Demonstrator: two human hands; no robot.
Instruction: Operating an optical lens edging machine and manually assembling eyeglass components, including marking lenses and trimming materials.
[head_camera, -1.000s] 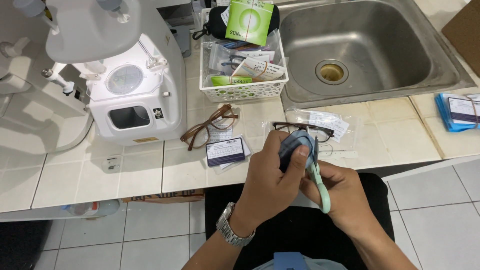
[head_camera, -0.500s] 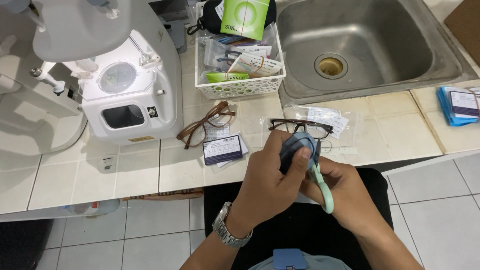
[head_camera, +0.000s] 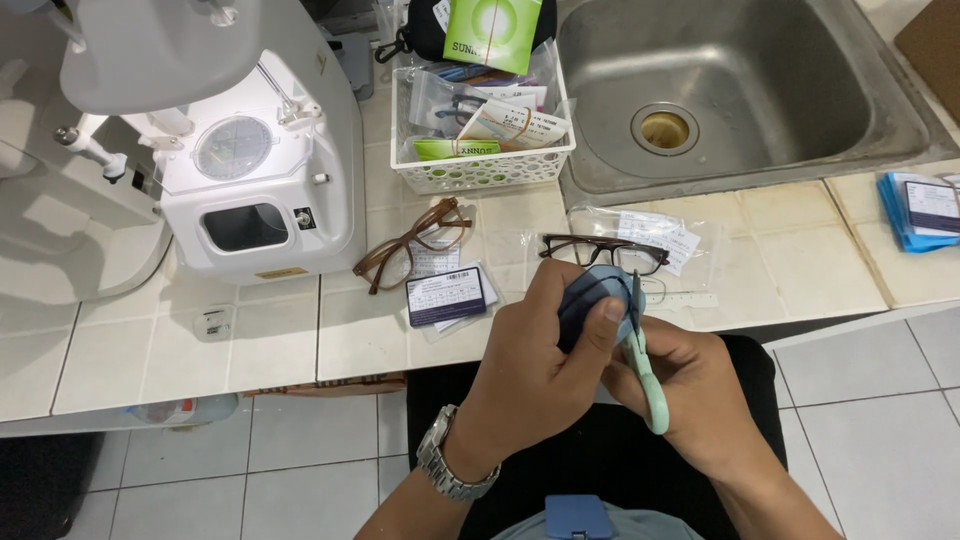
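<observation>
Left hand (head_camera: 540, 375) pinching blue cloth (head_camera: 592, 300) around lens end of mint-green glasses (head_camera: 645, 385) – right hand (head_camera: 700, 400) gripping temple, all held just off tiled counter (head_camera: 280, 340) edge. Tip: support frame near lens, rub lightly, don't twist temple – dark glasses (head_camera: 605, 250) close behind.

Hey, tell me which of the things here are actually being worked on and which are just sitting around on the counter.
In hand:
- left hand, pressing a blue cloth
- right hand, holding a mint green eyeglass frame

Lying about:
- brown glasses
- dark glasses on a clear bag
- dark card
- white basket of packets
- white machine
- steel sink
</observation>
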